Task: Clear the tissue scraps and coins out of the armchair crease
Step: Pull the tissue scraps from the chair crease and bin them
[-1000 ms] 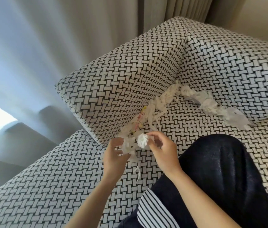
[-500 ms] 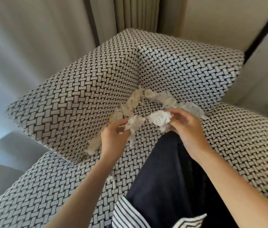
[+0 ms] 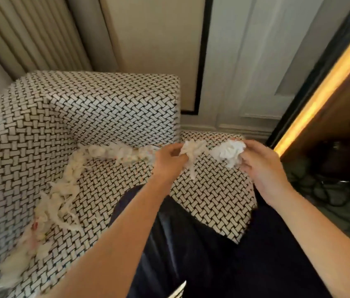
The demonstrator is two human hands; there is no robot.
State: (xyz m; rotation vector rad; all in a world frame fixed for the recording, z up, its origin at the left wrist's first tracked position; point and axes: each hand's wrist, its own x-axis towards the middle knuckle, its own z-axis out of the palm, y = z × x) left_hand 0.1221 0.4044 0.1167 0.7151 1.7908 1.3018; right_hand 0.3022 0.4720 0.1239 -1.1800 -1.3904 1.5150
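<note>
Plainly, most of the job lies ahead. The tissue scraps (image 3: 68,190) line the armchair crease in a long ragged rope, from the seat's front-left edge up to the inner corner, then right along the foot of the upright cushion (image 3: 109,108) as far as the left hand (image 3: 169,161). That hand's curled fingers and thumb pinch a loose scrap (image 3: 191,151) whose thin tail hangs down. The right hand (image 3: 262,166), above the seat's far right corner, grips a crumpled white wad (image 3: 231,152) in bent fingers. These two handfuls look like all that is out so far.

No coin can be made out. A few reddish and yellowish specks sit in the lower tissue, too blurred to name.

The tissue is soft, torn and twisted into stringy, fluffy clumps that should tear apart rather than lift as one. The seat cushion (image 3: 212,201) wears a coarse black-and-white basket-weave cloth, flat and square-edged. Dark trousers (image 3: 212,254) cover the seat's front. Behind hang pleated beige curtains (image 3: 30,33), and a lit amber strip (image 3: 320,93) runs on the right.
</note>
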